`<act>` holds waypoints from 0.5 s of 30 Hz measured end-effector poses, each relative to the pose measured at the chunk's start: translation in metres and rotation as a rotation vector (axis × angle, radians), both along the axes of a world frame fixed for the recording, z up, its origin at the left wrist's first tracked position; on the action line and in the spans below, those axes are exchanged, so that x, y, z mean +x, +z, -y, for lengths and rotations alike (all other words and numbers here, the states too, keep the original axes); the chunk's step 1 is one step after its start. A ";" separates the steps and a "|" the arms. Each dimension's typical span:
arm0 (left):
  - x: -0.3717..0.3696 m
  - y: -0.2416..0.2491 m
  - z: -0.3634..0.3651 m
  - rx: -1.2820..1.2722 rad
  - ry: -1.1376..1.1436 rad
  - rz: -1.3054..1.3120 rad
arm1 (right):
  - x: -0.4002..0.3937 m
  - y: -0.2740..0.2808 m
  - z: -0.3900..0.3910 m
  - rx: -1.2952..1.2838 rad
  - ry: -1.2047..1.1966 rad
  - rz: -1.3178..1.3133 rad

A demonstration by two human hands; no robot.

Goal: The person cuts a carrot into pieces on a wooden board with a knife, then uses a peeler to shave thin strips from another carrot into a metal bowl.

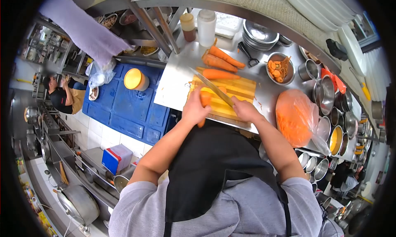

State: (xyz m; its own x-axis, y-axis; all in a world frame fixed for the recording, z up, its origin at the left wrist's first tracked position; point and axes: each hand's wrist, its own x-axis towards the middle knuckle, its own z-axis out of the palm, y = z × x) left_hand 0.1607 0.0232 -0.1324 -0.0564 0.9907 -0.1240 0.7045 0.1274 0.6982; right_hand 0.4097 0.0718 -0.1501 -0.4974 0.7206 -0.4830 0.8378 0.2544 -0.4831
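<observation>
My left hand is wrapped round a carrot at the left edge of the striped wooden cutting board. In my right hand is the handle of a knife; its long blade slants up and left across the board, close to the held carrot. Another carrot lies along the board's far edge, and more carrots are piled behind it. A black peeler rests to their right. Beside it, a metal bowl holds carrot pieces and peelings.
A plastic bag of shredded carrot sits right of the board. Two bottles and stacked metal bowls stand behind. A blue chest lid bears a yellow-lidded tub. A person is at the far left. A shelf hangs overhead.
</observation>
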 end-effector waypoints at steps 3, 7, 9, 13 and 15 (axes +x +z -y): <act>-0.031 0.030 0.003 0.049 0.219 0.569 | 0.010 0.009 0.001 0.057 -0.036 0.067; -0.061 -0.018 0.024 0.141 0.344 0.526 | 0.002 0.017 0.010 0.121 -0.115 0.057; -0.064 -0.069 0.046 0.103 0.367 0.516 | -0.008 0.016 0.018 0.117 -0.145 0.050; -0.043 -0.062 0.076 0.040 0.413 0.318 | -0.021 0.010 0.029 0.132 -0.089 0.019; -0.038 -0.049 0.082 -0.050 0.432 0.267 | -0.029 0.016 0.030 0.143 -0.093 0.043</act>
State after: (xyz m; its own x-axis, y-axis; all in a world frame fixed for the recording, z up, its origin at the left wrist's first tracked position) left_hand 0.1228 -0.0584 -0.1814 -0.4190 0.8766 -0.2369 0.3781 0.4056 0.8322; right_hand 0.3810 0.0421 -0.1339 -0.4062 0.8257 -0.3915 0.8802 0.2384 -0.4103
